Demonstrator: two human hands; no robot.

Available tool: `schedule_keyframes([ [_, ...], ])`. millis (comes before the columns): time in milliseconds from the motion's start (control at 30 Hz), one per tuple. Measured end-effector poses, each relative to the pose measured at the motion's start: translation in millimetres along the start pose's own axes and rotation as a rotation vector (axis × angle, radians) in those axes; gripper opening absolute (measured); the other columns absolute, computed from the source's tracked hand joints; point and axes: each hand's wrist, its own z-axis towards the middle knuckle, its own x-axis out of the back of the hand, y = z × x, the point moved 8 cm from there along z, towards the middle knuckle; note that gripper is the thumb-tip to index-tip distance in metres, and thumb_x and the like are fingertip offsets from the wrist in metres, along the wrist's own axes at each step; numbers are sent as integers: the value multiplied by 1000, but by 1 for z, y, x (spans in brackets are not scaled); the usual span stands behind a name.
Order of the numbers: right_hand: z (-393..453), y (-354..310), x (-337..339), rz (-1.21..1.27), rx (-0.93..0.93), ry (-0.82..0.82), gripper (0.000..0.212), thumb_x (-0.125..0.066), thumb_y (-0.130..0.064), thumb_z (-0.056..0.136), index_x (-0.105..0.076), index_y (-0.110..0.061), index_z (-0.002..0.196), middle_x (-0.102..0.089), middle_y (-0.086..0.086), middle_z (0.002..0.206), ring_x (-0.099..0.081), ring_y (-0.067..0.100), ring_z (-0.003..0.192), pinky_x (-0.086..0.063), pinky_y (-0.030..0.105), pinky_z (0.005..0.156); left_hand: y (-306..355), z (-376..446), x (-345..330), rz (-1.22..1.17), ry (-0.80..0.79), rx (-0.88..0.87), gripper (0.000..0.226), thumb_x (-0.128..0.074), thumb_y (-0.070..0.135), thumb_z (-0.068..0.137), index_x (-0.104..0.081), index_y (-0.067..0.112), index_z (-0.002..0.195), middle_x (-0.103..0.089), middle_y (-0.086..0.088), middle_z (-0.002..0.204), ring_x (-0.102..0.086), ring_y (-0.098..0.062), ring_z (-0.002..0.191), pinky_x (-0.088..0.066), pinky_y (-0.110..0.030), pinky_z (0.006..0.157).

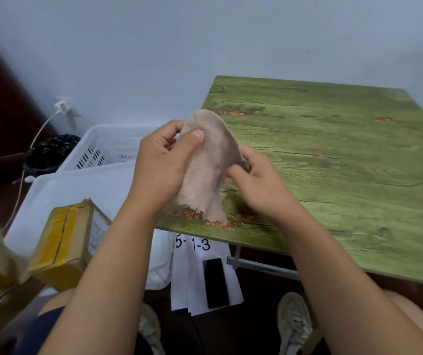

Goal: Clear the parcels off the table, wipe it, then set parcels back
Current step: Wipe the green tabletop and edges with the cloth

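Knees and shoes: bare knees at the bottom corners of the frame; two pale sneakers (294, 326) on a dark floor at lower centre.
Paper and phone: white sheets (192, 275) on the floor at lower centre, marked "5-1-3", with a black phone (216, 283) lying on them.
Parcel: a brown cardboard parcel (64, 242) wrapped in yellow tape, with a white label on one side, at lower left; it leans against the near white bin (77, 185).
Left hand: the left hand (161, 165), at centre frame, pinches the upper part of the cloth between thumb and curled fingers.
Right hand: the right hand (259, 180), just right of centre, grips the cloth's right edge with curled fingers.
Cloth: a pale pinkish-beige, fuzzy cloth (205, 170) held up between both hands above the near left corner of the tabletop; it hangs in soft folds, lower edge ragged.
Tabletop: a green wood-grain tabletop (333, 155) with reddish knots fills the right half of the frame.
Basket: a white slotted basket (108, 147) beyond the bin, at centre left.
Far corner: a black bag (49, 155) and a charger with cable (62, 107) at the pale wall, upper left.
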Motion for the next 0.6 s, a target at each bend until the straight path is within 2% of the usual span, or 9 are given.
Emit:
schedule_keyframes([
  [33,-1,2,8,19,-20,39,13,-55,-11,90,-62,-21,87,-68,-6,80,-62,21,78,-52,54,84,0,0,5,-21,20,19,13,-65,16,88,-69,22,77,-67,1,75,-60,-18,72,-48,-32,66],
  [100,-3,3,21,107,-63,108,16,-54,-5,93,-61,-15,82,-67,7,79,-62,23,75,-53,51,85,-1,2,16,-46,53,62,13,-63,12,92,-68,18,82,-68,2,74,-62,-15,70,-50,-29,63],
  [167,-4,4,27,292,-103,127,18,-54,2,94,-60,-9,81,-65,5,72,-61,14,68,-58,36,74,-5,3,23,-46,68,107,12,-62,13,93,-66,16,82,-67,3,73,-62,-14,67,-50,-26,61],
  [233,-4,4,29,485,-138,106,23,-54,4,92,-56,-10,75,-60,-4,60,-57,7,54,-55,24,58,-9,3,27,-79,63,159,13,-62,15,93,-65,16,81,-67,2,73,-62,-12,64,-51,-23,58],
  [333,-7,-2,27,794,-173,9,24,-56,3,84,-56,-14,68,-55,-5,55,-50,6,45,-47,20,47,-14,1,23,-207,-41,250,13,-59,13,94,-64,15,82,-68,1,73,-62,-11,62,-52,-21,55],
  [367,-8,-4,27,824,-179,-24,22,-57,1,80,-58,-15,65,-54,-4,55,-50,7,45,-46,20,45,-15,-1,20,-229,-88,275,13,-57,11,94,-64,14,84,-68,0,74,-62,-12,62,-52,-21,55],
  [433,-9,2,27,706,-201,-41,23,-58,1,83,-59,-15,66,-54,-1,57,-49,8,47,-45,20,46,-21,-1,19,-163,-150,308,14,-56,9,95,-66,16,87,-68,-2,77,-62,-14,65,-51,-22,56],
  [533,-5,21,34,185,-197,40,22,-59,1,89,-60,-13,72,-58,3,63,-49,11,53,-43,26,55,-38,4,26,198,-123,273,12,-61,12,87,-67,18,80,-64,-5,76,-53,-17,60,-44,-28,58],
  [600,-1,25,36,-176,-138,80,19,-60,-4,89,-63,-12,72,-62,1,63,-49,10,55,-40,30,57,-47,7,26,352,-82,232,16,-60,8,83,-66,19,74,-62,-1,70,-51,-16,58,-41,-29,62],
])
